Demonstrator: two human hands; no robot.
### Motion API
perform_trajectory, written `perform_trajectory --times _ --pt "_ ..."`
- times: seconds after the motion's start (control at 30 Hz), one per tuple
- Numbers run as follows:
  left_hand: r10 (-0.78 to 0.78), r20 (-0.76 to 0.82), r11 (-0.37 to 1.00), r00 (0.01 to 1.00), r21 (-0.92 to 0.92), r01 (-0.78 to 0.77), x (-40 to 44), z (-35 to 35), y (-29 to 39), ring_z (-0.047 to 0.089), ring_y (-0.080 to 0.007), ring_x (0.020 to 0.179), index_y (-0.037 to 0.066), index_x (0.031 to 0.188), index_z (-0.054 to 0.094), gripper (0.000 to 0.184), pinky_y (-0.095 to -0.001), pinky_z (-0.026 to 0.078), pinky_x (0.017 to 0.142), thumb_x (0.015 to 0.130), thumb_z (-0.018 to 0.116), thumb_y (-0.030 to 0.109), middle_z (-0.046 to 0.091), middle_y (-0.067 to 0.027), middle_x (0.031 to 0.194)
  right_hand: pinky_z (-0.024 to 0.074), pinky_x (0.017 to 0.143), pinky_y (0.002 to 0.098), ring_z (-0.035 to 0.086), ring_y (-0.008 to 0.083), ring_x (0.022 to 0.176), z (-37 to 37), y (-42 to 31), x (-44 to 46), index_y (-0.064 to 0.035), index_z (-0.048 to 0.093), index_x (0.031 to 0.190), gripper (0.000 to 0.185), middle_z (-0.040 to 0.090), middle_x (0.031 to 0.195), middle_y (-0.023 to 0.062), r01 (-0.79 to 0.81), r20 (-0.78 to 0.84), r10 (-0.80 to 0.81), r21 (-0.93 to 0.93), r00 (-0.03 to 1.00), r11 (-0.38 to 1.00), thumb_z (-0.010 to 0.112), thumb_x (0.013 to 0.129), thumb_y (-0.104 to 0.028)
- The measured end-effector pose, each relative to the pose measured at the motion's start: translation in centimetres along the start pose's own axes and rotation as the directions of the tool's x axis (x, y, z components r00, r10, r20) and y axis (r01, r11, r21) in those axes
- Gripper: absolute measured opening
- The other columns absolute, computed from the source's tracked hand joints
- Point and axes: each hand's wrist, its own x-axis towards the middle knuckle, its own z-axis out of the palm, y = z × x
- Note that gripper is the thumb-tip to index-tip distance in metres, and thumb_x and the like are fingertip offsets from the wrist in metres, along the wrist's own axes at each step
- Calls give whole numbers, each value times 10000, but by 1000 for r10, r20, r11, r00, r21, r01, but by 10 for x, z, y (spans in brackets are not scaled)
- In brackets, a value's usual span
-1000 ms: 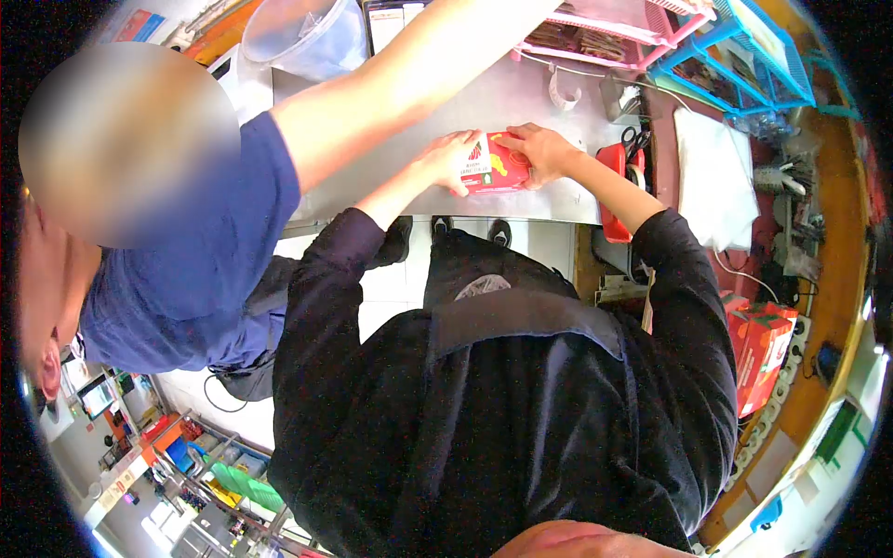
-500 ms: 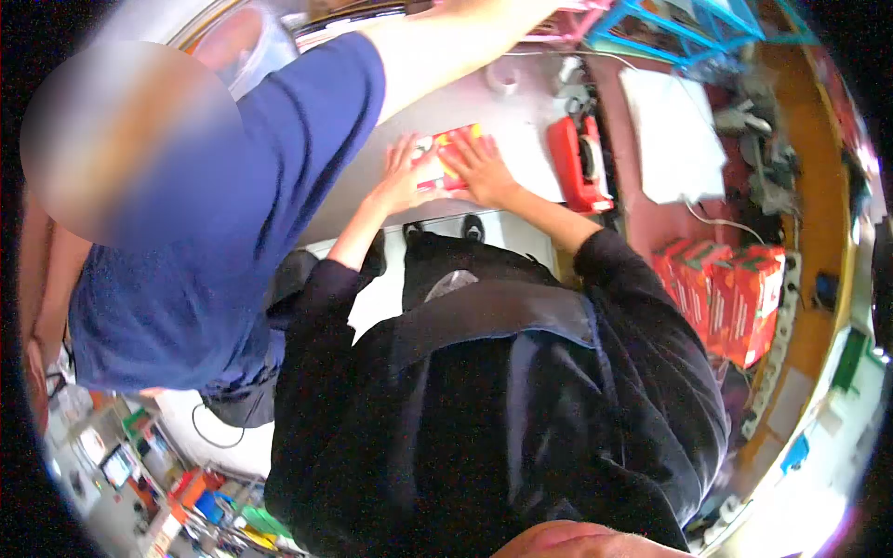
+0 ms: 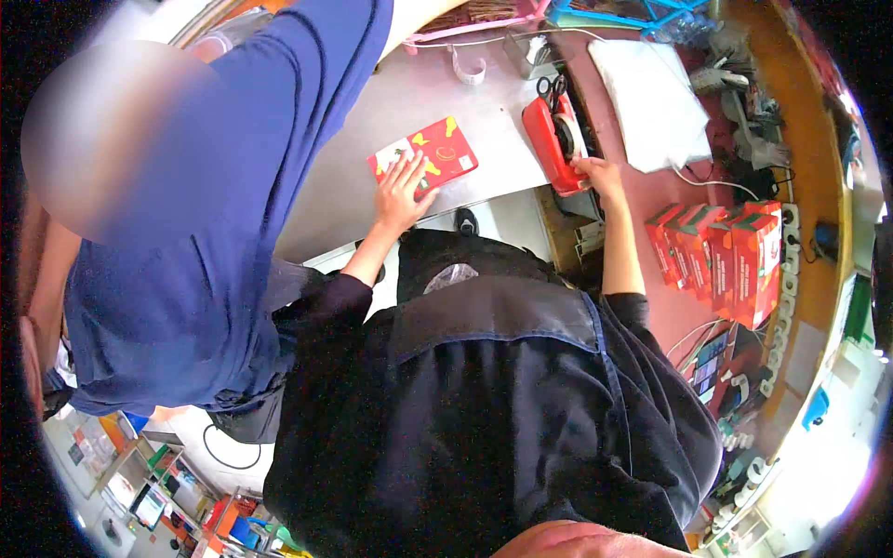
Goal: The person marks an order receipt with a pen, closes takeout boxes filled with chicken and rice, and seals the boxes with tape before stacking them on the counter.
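Observation:
My left hand [image 3: 401, 197] lies on the flat red box [image 3: 447, 152], fingers stretched out over its lower left part. The box has yellow and white printing and rests on the metal worktop [image 3: 346, 172]. At the right, my right hand [image 3: 601, 179] is at the near end of the red tape dispenser [image 3: 542, 132]. Its fingers are closed together there; what they pinch is too small to make out. Black-handled scissors [image 3: 551, 89] lie at the dispenser's far end.
Several red boxes [image 3: 742, 265] stand at the right. White sheets [image 3: 649, 104] lie behind them, near a cable [image 3: 716, 184]. A co-worker in a blue shirt [image 3: 219, 223] stands close at my left, arm reaching across the back. Blue [image 3: 619, 17] and pink racks [image 3: 479, 30] line the far side.
My right hand has left the red box and moved right to the tape dispenser. My left hand stays on the box. The co-worker's arm has shifted up and left in view.

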Motion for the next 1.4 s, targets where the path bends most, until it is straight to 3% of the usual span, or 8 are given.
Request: perform_trajectory --times 0.17,0.27,0.43,0.6,0.73,0.97,1.3,1.4 --pt "-15 -145 1000 989 -15 13 -3 20 -2 566 -295 1164 88 1094 690 454 -434 421 996 749 739 379 645 -58 1193 434 712 246 581 99 740 -34 -36 -79 -39 707 794 186 668 785 25 -11 -20 12 55 1000 998 636 832 -207" --pt "-34 -141 999 989 -34 29 -1 18 -1 551 -306 1180 75 1105 682 446 -444 414 1002 763 727 359 632 -70 1214 211 467 220 367 26 567 -24 30 -75 -89 723 889 209 591 727 -70 -217 39 214 200 976 956 645 817 -269" --pt "-20 -69 996 997 -91 13 -4 11 3 458 -348 1269 39 1230 596 459 -458 327 1076 814 659 224 548 -129 1320 536 741 461 660 386 864 -3 56 -57 -17 718 788 268 672 795 217 -290 -422 -125 -781 898 553 573 812 -241" --pt "72 -14 997 997 -26 -72 -11 11 -3 411 -385 1284 96 1360 446 618 -496 360 1047 795 674 202 412 -194 1398 518 710 313 669 158 717 131 -58 -90 -86 472 1368 621 705 792 111 319 377 -246 -145 893 937 701 792 -108" --pt "112 -120 993 986 -30 -117 -14 17 -11 405 -408 1272 246 1359 458 614 -525 377 1024 788 677 188 327 -250 1413 488 619 248 622 99 678 218 -60 -64 7 41 1480 1024 658 715 48 372 190 -374 43 908 927 760 756 -75" --pt "64 33 997 997 -48 -62 -1 -9 3 415 -378 1266 167 1289 565 426 -508 339 1055 867 596 221 438 -175 1383 510 614 272 647 138 676 245 -15 -62 21 66 1425 940 660 738 85 427 3 -432 152 902 892 746 780 -47" --pt "37 46 996 998 -82 -33 -4 -10 9 428 -365 1259 139 1270 586 434 -500 334 1052 854 598 264 500 -163 1333 526 569 393 661 303 629 211 5 -44 -64 334 1314 768 640 711 148 579 -20 -676 -497 737 646 778 754 -343" --pt "61 40 990 997 -130 -55 -5 -9 1 426 -376 1256 126 1281 571 491 -511 325 1057 806 644 231 509 -165 1314 516 619 477 646 374 721 204 -9 -39 -108 386 1293 579 629 920 202 351 8 -445 -627 896 696 667 792 -181"
